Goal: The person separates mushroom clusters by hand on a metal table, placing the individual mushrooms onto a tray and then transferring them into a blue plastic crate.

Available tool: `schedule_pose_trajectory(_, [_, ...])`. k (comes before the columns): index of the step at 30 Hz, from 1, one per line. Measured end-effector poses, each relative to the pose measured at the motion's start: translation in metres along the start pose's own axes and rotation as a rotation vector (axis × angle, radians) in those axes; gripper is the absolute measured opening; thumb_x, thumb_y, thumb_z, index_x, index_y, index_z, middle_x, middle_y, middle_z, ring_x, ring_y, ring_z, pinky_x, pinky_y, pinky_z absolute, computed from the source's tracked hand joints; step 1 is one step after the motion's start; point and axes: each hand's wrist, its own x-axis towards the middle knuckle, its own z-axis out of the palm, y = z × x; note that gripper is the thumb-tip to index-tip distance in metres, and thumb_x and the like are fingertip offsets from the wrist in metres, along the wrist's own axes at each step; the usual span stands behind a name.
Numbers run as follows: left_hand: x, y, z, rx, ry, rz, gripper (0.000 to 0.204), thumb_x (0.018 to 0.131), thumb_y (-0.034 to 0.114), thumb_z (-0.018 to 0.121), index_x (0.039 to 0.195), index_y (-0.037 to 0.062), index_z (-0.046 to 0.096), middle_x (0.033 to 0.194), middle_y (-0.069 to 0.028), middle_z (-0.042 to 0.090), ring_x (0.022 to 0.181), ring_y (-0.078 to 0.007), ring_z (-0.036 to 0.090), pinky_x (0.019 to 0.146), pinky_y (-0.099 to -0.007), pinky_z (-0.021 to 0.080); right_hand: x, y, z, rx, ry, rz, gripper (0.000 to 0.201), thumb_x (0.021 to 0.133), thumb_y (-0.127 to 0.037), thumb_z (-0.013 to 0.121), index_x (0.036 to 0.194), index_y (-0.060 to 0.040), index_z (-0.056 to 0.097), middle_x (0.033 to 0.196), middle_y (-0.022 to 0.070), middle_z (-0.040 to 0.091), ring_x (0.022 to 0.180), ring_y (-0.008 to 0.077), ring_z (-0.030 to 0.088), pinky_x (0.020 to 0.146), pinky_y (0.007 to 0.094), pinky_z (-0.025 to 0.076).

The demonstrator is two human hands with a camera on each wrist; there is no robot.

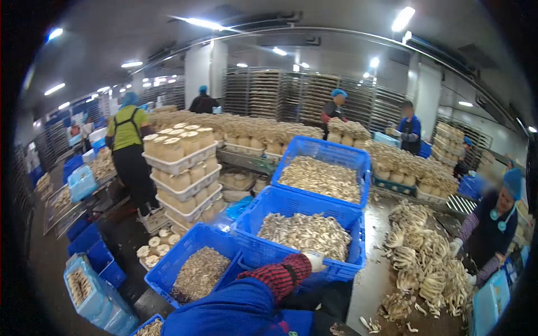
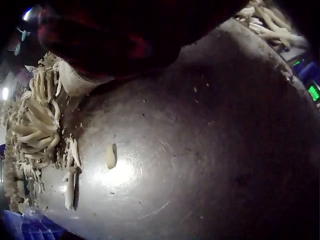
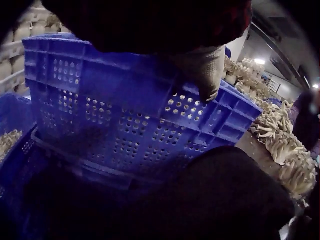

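Note:
In a white glove, my right hand (image 1: 315,261) grips the near rim of a blue perforated crate (image 1: 246,215) heaped with cut mushroom pieces (image 1: 305,232). The right wrist view shows the gloved hand (image 3: 206,75) over the rim, a glove tip down against the outer wall. My left hand (image 2: 77,82), also gloved, is above a metal table (image 2: 150,150), beside clusters of long pale mushrooms (image 2: 37,125). Its fingers are mostly hidden behind the plaid cuff, and the head view does not include it. A loose mushroom piece (image 2: 110,156) lies on the table.
Another blue crate (image 1: 328,147) of mushrooms stands behind, and a lower blue crate (image 1: 168,255) at the left. Stacked white trays (image 1: 190,182) of mushroom bottles rise beyond. Across the table a person (image 1: 496,224) handles a mushroom pile (image 1: 431,263). Other workers stand farther back.

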Motion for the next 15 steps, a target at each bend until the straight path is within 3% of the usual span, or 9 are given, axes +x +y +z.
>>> schedule_pose_trajectory(3, [0.0,0.005,-0.008,0.017,-0.029,0.018,0.055,0.081,0.048,0.056,0.1,-0.0023,0.064,0.093,-0.0225,0.068,0.086,-0.0354,0.066,0.079,-0.0445,0.051,0.0,0.001,-0.003,0.022,-0.011,0.036,0.033,0.077,-0.021,0.063,0.104,-0.0019,0.065,0.099,0.0212,0.065,0.094,0.0384,0.06,0.085,0.0457,0.047])
schedule_pose_trajectory(5, [0.006,0.01,-0.014,0.013,-0.184,-0.104,0.056,0.084,0.046,0.053,0.114,-0.0016,0.06,0.107,-0.0237,0.065,0.102,-0.0369,0.062,0.092,-0.0492,0.045,0.0,0.002,-0.001,0.052,0.021,0.021,0.034,0.077,-0.02,0.063,0.105,-0.0017,0.065,0.099,0.0209,0.065,0.095,0.0384,0.06,0.087,0.0452,0.047])
schedule_pose_trajectory(7, [0.013,-0.004,0.008,0.061,0.014,-0.008,0.056,0.084,0.047,0.053,0.105,-0.0041,0.062,0.095,-0.0235,0.067,0.093,-0.0357,0.065,0.083,-0.0444,0.05,0.0,-0.006,-0.008,0.029,0.022,0.075,0.036,0.077,-0.02,0.062,0.109,-0.0019,0.063,0.104,0.021,0.064,0.1,0.0371,0.059,0.089,0.0437,0.046])
schedule_pose_trajectory(9, [0.015,0.0,0.003,0.066,-0.085,-0.033,0.052,0.088,0.042,0.051,0.118,0.0001,0.058,0.105,-0.0235,0.065,0.101,-0.0377,0.063,0.092,-0.051,0.045,0.003,-0.005,-0.01,0.051,0.026,0.133,0.038,0.078,-0.02,0.062,0.111,-0.002,0.062,0.108,0.0214,0.063,0.103,0.0364,0.058,0.091,0.043,0.045])
schedule_pose_trajectory(11, [0.017,0.009,-0.01,0.155,-0.136,0.015,0.05,0.088,0.041,0.05,0.12,0.0029,0.057,0.103,-0.0234,0.065,0.096,-0.0371,0.064,0.087,-0.0502,0.048,0.002,-0.011,-0.016,0.096,-0.045,0.161,0.042,0.079,-0.02,0.061,0.116,-0.0023,0.059,0.115,0.0222,0.06,0.108,0.035,0.056,0.094,0.0417,0.043])
schedule_pose_trajectory(12, [0.02,0.008,-0.015,0.154,-0.179,0.059,0.045,0.089,0.038,0.05,0.116,0.0037,0.059,0.1,-0.0223,0.066,0.09,-0.0367,0.065,0.082,-0.0494,0.05,0.006,-0.014,-0.023,0.123,-0.112,0.16,0.05,0.081,-0.023,0.061,0.127,-0.0024,0.053,0.125,0.024,0.055,0.117,0.0342,0.052,0.1,0.0396,0.039])
schedule_pose_trajectory(13, [0.021,0.006,-0.014,0.158,-0.251,0.111,0.041,0.089,0.036,0.05,0.112,0.0044,0.061,0.096,-0.0212,0.067,0.085,-0.0363,0.066,0.076,-0.0487,0.051,0.004,0.015,0.032,0.093,0.083,0.127,0.041,0.079,-0.017,0.061,0.117,-0.0038,0.058,0.117,0.0187,0.058,0.114,0.0357,0.051,0.099,0.0452,0.039])
schedule_pose_trajectory(14, [0.034,-0.006,0.002,0.3,-0.244,0.201,0.033,0.088,0.031,0.05,0.105,0.0055,0.062,0.087,-0.0186,0.067,0.075,-0.0363,0.066,0.068,-0.0483,0.053,0.009,0.023,0.035,0.14,0.045,0.091,0.044,0.079,-0.019,0.061,0.119,-0.0032,0.056,0.116,0.0191,0.059,0.112,0.0359,0.053,0.097,0.0449,0.04])
schedule_pose_trajectory(15, [0.045,-0.019,0.019,0.204,-0.201,0.047,0.031,0.089,0.031,0.05,0.101,0.0052,0.062,0.085,-0.0192,0.067,0.072,-0.0354,0.066,0.066,-0.0495,0.052,0.02,-0.001,0.005,0.206,-0.071,0.217,0.042,0.079,-0.018,0.061,0.117,-0.0032,0.057,0.116,0.0205,0.059,0.11,0.0363,0.054,0.096,0.0439,0.042])
